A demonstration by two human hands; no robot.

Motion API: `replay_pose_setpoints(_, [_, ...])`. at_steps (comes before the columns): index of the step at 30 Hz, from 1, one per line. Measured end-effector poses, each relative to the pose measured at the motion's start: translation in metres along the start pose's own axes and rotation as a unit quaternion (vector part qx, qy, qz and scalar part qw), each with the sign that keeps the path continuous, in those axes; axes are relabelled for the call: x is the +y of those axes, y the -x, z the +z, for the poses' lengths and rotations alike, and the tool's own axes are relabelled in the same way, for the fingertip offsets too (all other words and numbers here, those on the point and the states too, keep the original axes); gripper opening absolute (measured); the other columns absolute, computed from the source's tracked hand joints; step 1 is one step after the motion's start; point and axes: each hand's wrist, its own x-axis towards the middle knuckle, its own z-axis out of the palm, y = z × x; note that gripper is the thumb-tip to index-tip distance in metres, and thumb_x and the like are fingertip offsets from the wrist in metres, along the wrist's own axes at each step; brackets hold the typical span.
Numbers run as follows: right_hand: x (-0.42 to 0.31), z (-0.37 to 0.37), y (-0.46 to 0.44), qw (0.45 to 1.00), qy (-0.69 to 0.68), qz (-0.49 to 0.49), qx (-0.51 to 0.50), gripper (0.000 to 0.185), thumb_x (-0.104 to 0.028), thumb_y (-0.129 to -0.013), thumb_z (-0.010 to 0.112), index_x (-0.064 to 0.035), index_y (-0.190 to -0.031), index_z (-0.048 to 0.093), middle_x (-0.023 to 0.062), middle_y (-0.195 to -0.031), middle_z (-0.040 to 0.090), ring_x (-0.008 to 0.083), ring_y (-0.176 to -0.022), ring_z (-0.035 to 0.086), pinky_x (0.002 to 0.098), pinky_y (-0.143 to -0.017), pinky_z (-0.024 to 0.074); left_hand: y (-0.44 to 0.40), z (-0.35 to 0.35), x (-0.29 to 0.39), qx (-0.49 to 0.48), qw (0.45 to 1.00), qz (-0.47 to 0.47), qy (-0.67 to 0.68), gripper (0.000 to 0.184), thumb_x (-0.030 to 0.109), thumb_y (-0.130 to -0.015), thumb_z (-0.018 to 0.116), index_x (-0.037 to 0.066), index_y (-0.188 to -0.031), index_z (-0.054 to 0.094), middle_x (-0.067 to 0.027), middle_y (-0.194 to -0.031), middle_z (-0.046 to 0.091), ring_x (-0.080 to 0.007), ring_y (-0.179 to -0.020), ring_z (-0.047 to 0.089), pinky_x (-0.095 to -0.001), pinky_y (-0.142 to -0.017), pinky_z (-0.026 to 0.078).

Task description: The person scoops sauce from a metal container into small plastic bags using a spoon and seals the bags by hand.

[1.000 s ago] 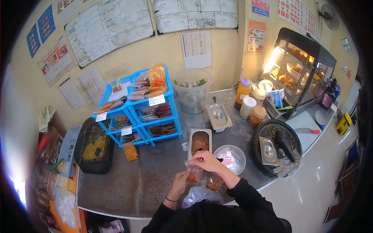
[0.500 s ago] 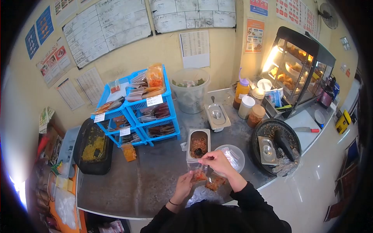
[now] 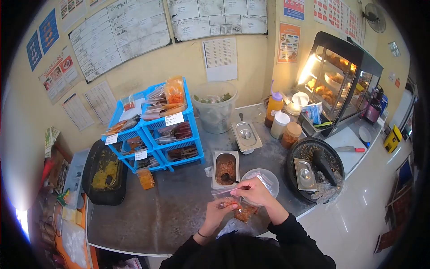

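Observation:
A small clear zip bag [image 3: 230, 200] with red-orange chopped sambal-like filling is between my two hands. My left hand [image 3: 217, 214] grips its filled lower part. My right hand [image 3: 256, 193] pinches the zip edge at the top. Just beyond it stands a steel container [image 3: 217, 154] of reddish chopped filling, with a black spoon [image 3: 227, 178] resting inside. A second filled bag [image 3: 244, 214] lies on the table below my right hand. Partly behind that hand sits a round clear tub [image 3: 274, 188] of empty zip bags.
Blue stacked baskets [image 3: 193, 130] of packets stand behind to the left, near a black tray [image 3: 92, 197] of yellow food. On the right are a stone mortar [image 3: 293, 193], a lidded steel container [image 3: 247, 134], jars [image 3: 280, 123], a knife [image 3: 349, 149] and a lit food warmer [image 3: 331, 45].
The bag has tilted from hanging upright to lying flatter. My left hand has turned and shifted up and right around the filling; my right hand still pinches the top edge.

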Motion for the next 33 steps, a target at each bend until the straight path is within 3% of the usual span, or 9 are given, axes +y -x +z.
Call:
replay_pose_setpoints(5, [-0.002,-0.004,0.002,1.0,0.009,-0.019,-0.007,0.016,-0.017,-0.076,0.068,-0.0009,-0.081,0.066,0.0021,-0.064,0.061,0.0054,-0.058,0.051,0.0212,-0.052,0.0394,0.001,-0.007,-0.002,-0.055,0.997,-0.009,-0.053,0.029,0.0,-0.077,0.063,-0.004,-0.105,0.058,-0.0089,-0.094,0.064,-0.0121,-0.085,0.059,-0.0247,-0.078,0.046])
replay_pose_setpoints(11, [0.009,0.009,0.005,0.977,-0.211,-0.037,0.0,0.008,-0.009,-0.078,0.064,-0.0009,-0.081,0.065,0.001,-0.071,0.061,0.0046,-0.061,0.052,0.0196,-0.053,0.0391,0.008,-0.004,0.028,-0.059,0.996,0.017,-0.063,0.027,0.002,-0.08,0.06,-0.003,-0.107,0.054,-0.0069,-0.092,0.064,-0.012,-0.086,0.059,-0.0249,-0.078,0.046])
replay_pose_setpoints(13, [0.013,0.012,0.01,0.981,-0.186,-0.036,0.028,0.007,-0.007,-0.078,0.063,-0.0004,-0.08,0.064,0.0005,-0.071,0.059,0.0047,-0.061,0.052,0.0201,-0.053,0.0394,0.011,-0.002,0.035,-0.021,0.997,0.061,-0.052,0.02,0.003,-0.084,0.055,-0.002,-0.103,0.054,-0.0072,-0.09,0.064,-0.013,-0.086,0.059,-0.0254,-0.077,0.046])
replay_pose_setpoints(17, [0.033,0.021,0.022,0.987,-0.158,-0.012,0.033,0.005,-0.004,-0.077,0.061,0.0003,-0.077,0.06,-0.0007,-0.069,0.055,0.0044,-0.06,0.051,0.0211,-0.054,0.0398,0.011,-0.015,0.022,0.004,0.979,0.089,-0.184,0.011,0.007,-0.088,0.049,-0.002,-0.092,0.055,-0.0101,-0.085,0.065,-0.0157,-0.082,0.062,-0.0254,-0.072,0.047])
replay_pose_setpoints(20, [0.025,0.02,0.036,0.996,-0.073,0.004,-0.041,0.005,-0.003,-0.076,0.06,0.0004,-0.079,0.059,0.001,-0.076,0.056,0.0057,-0.07,0.051,0.0214,-0.059,0.0398,0.015,-0.016,0.021,-0.017,0.957,0.096,-0.273,0.012,0.007,-0.088,0.047,-0.002,-0.091,0.056,-0.0116,-0.081,0.065,-0.017,-0.077,0.064,-0.0251,-0.067,0.048])
replay_pose_setpoints(22, [0.025,0.023,0.044,0.998,-0.006,-0.067,-0.013,0.007,-0.004,-0.072,0.062,-0.0008,-0.078,0.059,0.0033,-0.071,0.057,0.0107,-0.065,0.052,0.0241,-0.06,0.0406,0.022,-0.012,0.023,-0.012,0.938,0.111,-0.329,0.012,0.005,-0.086,0.048,-0.001,-0.088,0.058,-0.0122,-0.078,0.064,-0.018,-0.074,0.064,-0.0249,-0.065,0.048])
replay_pose_setpoints(25, [0.038,0.025,0.059,0.989,0.1,-0.11,-0.017,0.01,-0.004,-0.067,0.063,-0.0014,-0.076,0.058,0.008,-0.072,0.056,0.0185,-0.066,0.055,0.0278,-0.059,0.0429,0.029,-0.014,0.005,-0.06,0.955,0.082,-0.28,0.012,0.003,-0.085,0.049,-0.001,-0.087,0.06,-0.0123,-0.078,0.065,-0.0184,-0.075,0.064,-0.0246,-0.065,0.048])
replay_pose_setpoints(29, [0.058,0.035,0.077,0.987,0.082,-0.138,0.015,0.01,-0.004,-0.066,0.065,-0.0016,-0.074,0.059,0.0073,-0.069,0.057,0.019,-0.064,0.056,0.0275,-0.059,0.0432,0.041,-0.016,-0.007,-0.067,0.954,0.038,-0.291,0.01,0.008,-0.084,0.054,0.0,-0.084,0.06,-0.009,-0.078,0.065,-0.0134,-0.072,0.062,-0.0252,-0.067,0.048])
replay_pose_setpoints(33, [0.056,0.034,0.096,0.997,0.062,-0.055,0.01,0.01,-0.005,-0.069,0.065,-0.0021,-0.076,0.059,0.0078,-0.073,0.06,0.0191,-0.07,0.059,0.0293,-0.062,0.0446,0.048,-0.014,-0.018,-0.086,0.973,0.002,-0.214,0.011,0.01,-0.084,0.056,0.0,-0.085,0.06,-0.0083,-0.08,0.065,-0.0124,-0.072,0.061,-0.0253,-0.067,0.048])
